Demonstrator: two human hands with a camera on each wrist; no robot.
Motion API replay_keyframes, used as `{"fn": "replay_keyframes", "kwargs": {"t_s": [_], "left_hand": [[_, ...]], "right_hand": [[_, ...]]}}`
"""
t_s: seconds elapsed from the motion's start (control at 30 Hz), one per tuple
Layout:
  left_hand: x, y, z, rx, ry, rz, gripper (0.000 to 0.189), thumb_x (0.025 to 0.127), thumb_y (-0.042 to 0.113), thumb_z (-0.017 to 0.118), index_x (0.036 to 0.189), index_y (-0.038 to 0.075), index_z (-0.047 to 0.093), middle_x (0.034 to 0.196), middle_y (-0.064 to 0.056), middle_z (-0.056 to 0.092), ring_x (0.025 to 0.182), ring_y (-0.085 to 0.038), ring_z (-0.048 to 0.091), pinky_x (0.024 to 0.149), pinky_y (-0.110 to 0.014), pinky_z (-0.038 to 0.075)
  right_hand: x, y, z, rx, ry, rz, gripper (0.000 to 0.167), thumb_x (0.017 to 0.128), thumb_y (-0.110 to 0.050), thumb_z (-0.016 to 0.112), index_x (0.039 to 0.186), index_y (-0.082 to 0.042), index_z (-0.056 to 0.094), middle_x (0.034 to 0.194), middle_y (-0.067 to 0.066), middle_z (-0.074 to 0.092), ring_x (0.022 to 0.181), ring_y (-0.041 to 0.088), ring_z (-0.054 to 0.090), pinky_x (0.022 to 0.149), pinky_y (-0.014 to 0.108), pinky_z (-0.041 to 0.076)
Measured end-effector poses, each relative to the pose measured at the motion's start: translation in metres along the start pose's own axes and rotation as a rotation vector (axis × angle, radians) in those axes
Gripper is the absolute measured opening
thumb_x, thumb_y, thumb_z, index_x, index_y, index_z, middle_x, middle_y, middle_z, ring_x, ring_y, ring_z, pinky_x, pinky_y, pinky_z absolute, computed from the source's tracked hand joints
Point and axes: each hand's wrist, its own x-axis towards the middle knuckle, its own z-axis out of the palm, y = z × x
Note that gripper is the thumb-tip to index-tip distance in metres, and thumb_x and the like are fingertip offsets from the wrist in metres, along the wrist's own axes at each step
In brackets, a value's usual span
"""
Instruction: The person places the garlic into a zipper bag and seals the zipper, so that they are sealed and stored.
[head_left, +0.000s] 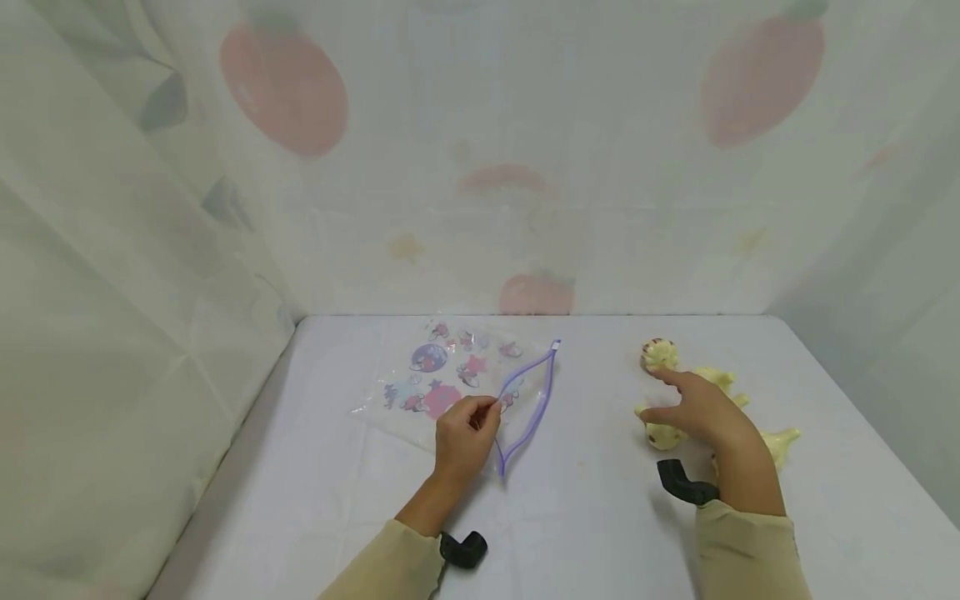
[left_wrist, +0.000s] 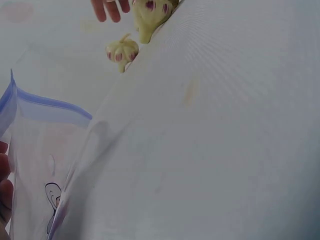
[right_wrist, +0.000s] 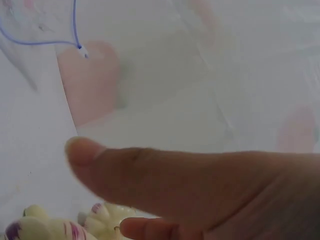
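A clear zip bag (head_left: 405,417) printed with pink and blue cartoon pictures lies at the table's centre left, its purple zip mouth (head_left: 542,400) spread apart toward the right. My left hand (head_left: 465,437) pinches one edge of that mouth between thumb and fingers. Over on the right, my right hand (head_left: 701,408) hovers among several pale yellow garlic bulbs with purple marks, thumb and fingers spread apart. One garlic bulb (head_left: 660,355) sits just beyond its fingertips, and another garlic bulb (head_left: 663,435) is under its thumb. In the right wrist view the thumb (right_wrist: 150,175) stretches above the bulbs.
One more garlic bulb (head_left: 780,443) rests right of the right wrist. A white table (head_left: 585,533) carries everything. Pale curtains with fruit prints stand behind it and at both sides. Black curved wrist pieces (head_left: 463,550) show at both sleeves.
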Motion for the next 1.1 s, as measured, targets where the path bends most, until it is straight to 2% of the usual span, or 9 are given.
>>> {"fn": "replay_keyframes", "kwargs": {"t_s": [0.2, 0.3, 0.53, 0.73, 0.97, 1.1], "left_hand": [[0.001, 0.0, 0.001, -0.01, 0.014, 0.013, 0.005, 0.084, 0.003, 0.073, 0.087, 0.007, 0.074, 0.068, 0.001, 0.064, 0.058, -0.006, 0.052, 0.051, -0.014, 0.044], [0.0, 0.001, 0.001, -0.022, 0.009, 0.009, 0.005, 0.084, 0.004, 0.073, 0.087, 0.007, 0.074, 0.068, 0.001, 0.064, 0.058, -0.006, 0.052, 0.051, -0.014, 0.044], [-0.001, 0.0, 0.001, -0.035, -0.002, 0.006, 0.003, 0.086, 0.007, 0.072, 0.087, 0.007, 0.074, 0.069, 0.002, 0.064, 0.059, -0.006, 0.052, 0.052, -0.014, 0.045], [-0.001, -0.001, 0.001, -0.022, 0.001, 0.017, 0.003, 0.086, 0.006, 0.072, 0.088, 0.007, 0.074, 0.069, 0.002, 0.063, 0.058, -0.006, 0.052, 0.052, -0.014, 0.044], [-0.001, -0.001, 0.0, -0.031, -0.001, 0.012, 0.008, 0.083, 0.001, 0.073, 0.088, 0.007, 0.074, 0.07, 0.001, 0.064, 0.059, -0.006, 0.052, 0.052, -0.014, 0.044], [-0.002, -0.001, 0.0, -0.029, -0.008, -0.001, 0.006, 0.085, 0.003, 0.072, 0.088, 0.007, 0.074, 0.07, 0.001, 0.064, 0.059, -0.006, 0.052, 0.052, -0.014, 0.045]], "right_hand": [[0.003, 0.007, 0.003, 0.021, -0.072, -0.003, 0.083, 0.078, -0.028, 0.082, 0.146, 0.001, 0.042, 0.138, 0.033, 0.048, 0.122, 0.05, 0.051, 0.092, 0.057, 0.048], [0.004, 0.011, 0.008, 0.039, -0.078, -0.024, 0.082, 0.077, -0.023, 0.083, 0.145, 0.001, 0.043, 0.137, 0.031, 0.051, 0.12, 0.047, 0.054, 0.09, 0.053, 0.05], [0.015, 0.012, 0.022, 0.078, 0.003, -0.089, 0.071, 0.08, -0.028, 0.08, 0.139, -0.002, 0.052, 0.134, 0.025, 0.057, 0.122, 0.042, 0.053, 0.097, 0.055, 0.045], [0.025, 0.009, 0.03, 0.071, 0.053, -0.062, 0.068, 0.082, -0.035, 0.078, 0.136, -0.001, 0.055, 0.136, 0.027, 0.054, 0.124, 0.044, 0.05, 0.099, 0.059, 0.043], [0.031, 0.009, 0.037, 0.083, 0.03, -0.047, 0.068, 0.08, -0.042, 0.079, 0.135, -0.006, 0.059, 0.138, 0.028, 0.053, 0.127, 0.048, 0.047, 0.098, 0.061, 0.043], [0.035, 0.01, 0.043, 0.143, 0.016, -0.072, 0.065, 0.083, -0.034, 0.077, 0.139, -0.009, 0.056, 0.144, 0.025, 0.049, 0.132, 0.048, 0.042, 0.102, 0.062, 0.04]]}}
